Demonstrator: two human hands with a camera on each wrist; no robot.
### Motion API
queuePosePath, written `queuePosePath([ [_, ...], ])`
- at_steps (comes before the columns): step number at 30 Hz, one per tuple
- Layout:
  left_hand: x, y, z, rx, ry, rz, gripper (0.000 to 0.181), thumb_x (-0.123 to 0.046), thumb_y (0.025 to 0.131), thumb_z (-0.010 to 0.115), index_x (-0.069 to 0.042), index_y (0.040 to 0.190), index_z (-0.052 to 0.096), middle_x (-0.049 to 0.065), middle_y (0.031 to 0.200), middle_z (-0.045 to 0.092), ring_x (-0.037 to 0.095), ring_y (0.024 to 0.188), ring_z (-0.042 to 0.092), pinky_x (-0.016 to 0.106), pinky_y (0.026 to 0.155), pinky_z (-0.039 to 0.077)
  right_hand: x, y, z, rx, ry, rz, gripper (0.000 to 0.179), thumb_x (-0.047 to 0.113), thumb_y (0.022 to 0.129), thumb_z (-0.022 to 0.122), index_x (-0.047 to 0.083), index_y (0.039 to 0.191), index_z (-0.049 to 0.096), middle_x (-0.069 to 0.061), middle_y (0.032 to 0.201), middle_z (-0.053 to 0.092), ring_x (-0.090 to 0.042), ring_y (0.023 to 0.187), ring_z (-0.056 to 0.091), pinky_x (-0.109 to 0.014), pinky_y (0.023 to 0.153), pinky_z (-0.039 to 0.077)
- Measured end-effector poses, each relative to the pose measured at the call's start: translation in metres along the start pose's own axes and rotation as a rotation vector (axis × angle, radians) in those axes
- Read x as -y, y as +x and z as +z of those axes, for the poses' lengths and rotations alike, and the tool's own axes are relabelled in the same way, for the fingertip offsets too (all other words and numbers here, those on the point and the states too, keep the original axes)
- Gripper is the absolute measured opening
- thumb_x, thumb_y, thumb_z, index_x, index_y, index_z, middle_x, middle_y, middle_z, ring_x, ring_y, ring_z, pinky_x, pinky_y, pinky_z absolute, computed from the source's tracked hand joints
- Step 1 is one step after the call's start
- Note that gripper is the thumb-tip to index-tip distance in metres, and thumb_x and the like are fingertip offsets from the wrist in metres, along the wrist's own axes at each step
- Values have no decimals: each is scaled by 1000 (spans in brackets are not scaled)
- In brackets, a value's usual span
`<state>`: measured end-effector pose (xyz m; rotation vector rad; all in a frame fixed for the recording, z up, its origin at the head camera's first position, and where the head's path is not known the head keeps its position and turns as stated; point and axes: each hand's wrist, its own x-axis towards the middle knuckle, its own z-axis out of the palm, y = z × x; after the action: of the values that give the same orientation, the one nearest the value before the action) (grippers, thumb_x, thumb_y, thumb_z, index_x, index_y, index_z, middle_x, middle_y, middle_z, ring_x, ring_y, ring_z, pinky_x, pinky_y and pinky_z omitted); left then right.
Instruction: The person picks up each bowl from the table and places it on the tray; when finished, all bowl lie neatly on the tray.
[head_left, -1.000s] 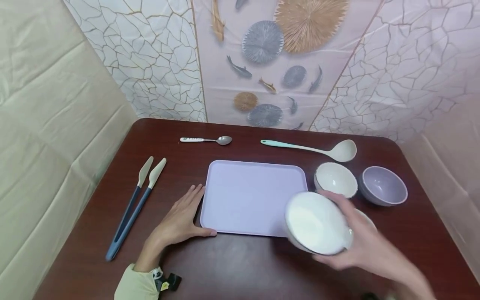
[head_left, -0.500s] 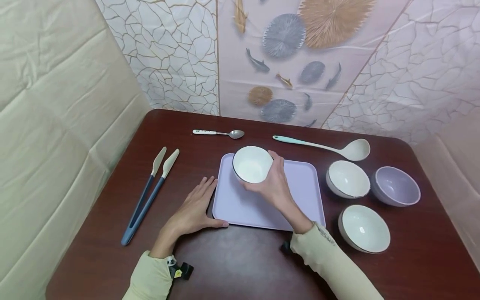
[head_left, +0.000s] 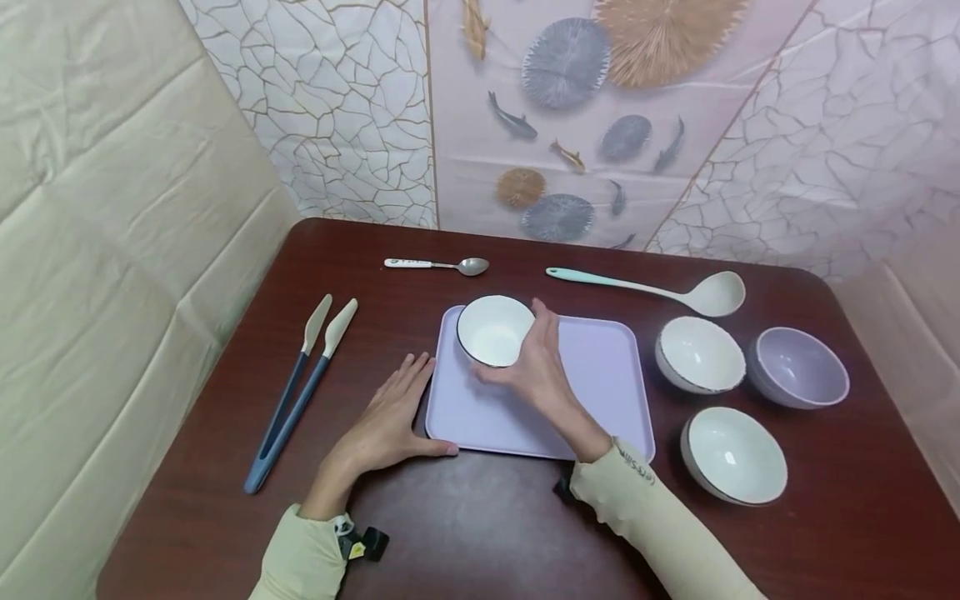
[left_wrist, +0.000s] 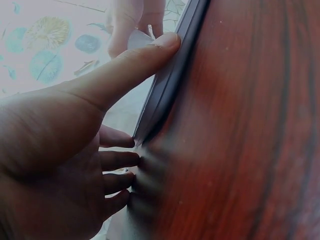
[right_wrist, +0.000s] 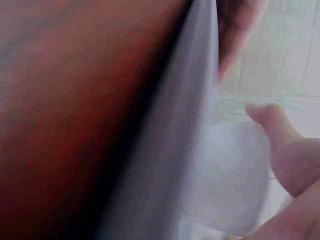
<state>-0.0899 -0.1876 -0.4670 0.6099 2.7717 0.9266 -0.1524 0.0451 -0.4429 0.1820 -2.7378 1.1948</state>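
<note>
A white bowl with a dark rim is at the back left of the lilac tray, upright. My right hand grips its right side, thumb in front and fingers behind. In the right wrist view, the pale bowl appears close to the tray's surface; whether its base touches cannot be told. My left hand rests at the tray's front left corner. Its fingers lie straight along the left side, and its thumb touches the front edge.
Blue-handled tongs lie on the left. Along the back are a small spoon and a ladle. To the right stand two white bowls, a rear one and a front one, plus a purple bowl.
From the tray's front right, my right hand has carried the white bowl left and back over the tray, then shifted it slightly left. My left hand has stayed at the tray corner.
</note>
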Motion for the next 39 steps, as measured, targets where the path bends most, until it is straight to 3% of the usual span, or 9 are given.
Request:
queuePosePath([
  [5,-6,2,4,5,-10,-9,122,-62,69,80,-5,157,16,15,161,15,31,148,3,56,115,12,15,-8,-49,23,-53,-69,133,48,58,92,7,155,10,-15,153,22,-31,137,30,-46,108,34],
  [12,-4,-5,4,-22,-6,-25,122,-56,68,84,-4,156,18,15,161,15,32,148,4,58,114,12,1,-27,-183,396,-138,-184,67,50,84,74,18,139,51,3,131,59,-18,123,54,-36,98,44],
  [15,-3,-5,4,-19,-1,-13,122,-58,69,83,-4,156,17,15,161,15,33,148,4,58,114,12,-36,-35,-232,302,-201,-216,54,39,86,76,24,134,56,8,124,62,-9,113,57,-19,92,41],
  [18,-3,-4,5,-13,1,7,121,-59,70,82,-5,157,17,16,161,15,33,148,5,57,115,12,-84,-45,-269,108,-229,-107,59,32,85,79,24,138,54,3,125,59,-5,104,53,-11,82,35],
  [20,-3,-3,5,-13,1,16,121,-60,70,81,-5,157,17,16,161,15,34,148,5,57,115,12,-119,-49,-287,17,-204,-20,71,29,84,79,19,146,45,-8,134,54,-14,112,49,-15,91,32],
  [25,-5,-3,8,-8,-4,23,121,-61,71,80,-4,157,16,17,161,14,34,148,5,56,115,11,-191,-56,-308,23,-163,74,107,25,80,82,3,156,11,-32,153,20,-48,134,22,-47,112,13],
  [32,-6,-4,9,-6,-3,22,121,-62,71,79,-4,157,16,17,161,14,34,148,5,55,115,11,-227,-59,-302,58,-269,57,127,26,66,92,-10,151,5,-44,140,20,-58,117,25,-70,85,27],
  [35,-5,-4,8,-7,-3,17,122,-64,71,78,-5,157,15,16,161,13,33,148,4,55,115,11,-235,-56,-303,61,-280,48,123,23,66,92,-15,148,9,-45,134,26,-57,112,32,-44,92,38],
  [39,-4,-3,7,-8,-2,11,122,-65,71,77,-6,157,15,15,162,13,32,148,4,55,115,10,-246,-51,-304,56,-256,22,110,19,67,91,-21,141,20,-41,122,38,-51,99,45,-9,69,34],
])
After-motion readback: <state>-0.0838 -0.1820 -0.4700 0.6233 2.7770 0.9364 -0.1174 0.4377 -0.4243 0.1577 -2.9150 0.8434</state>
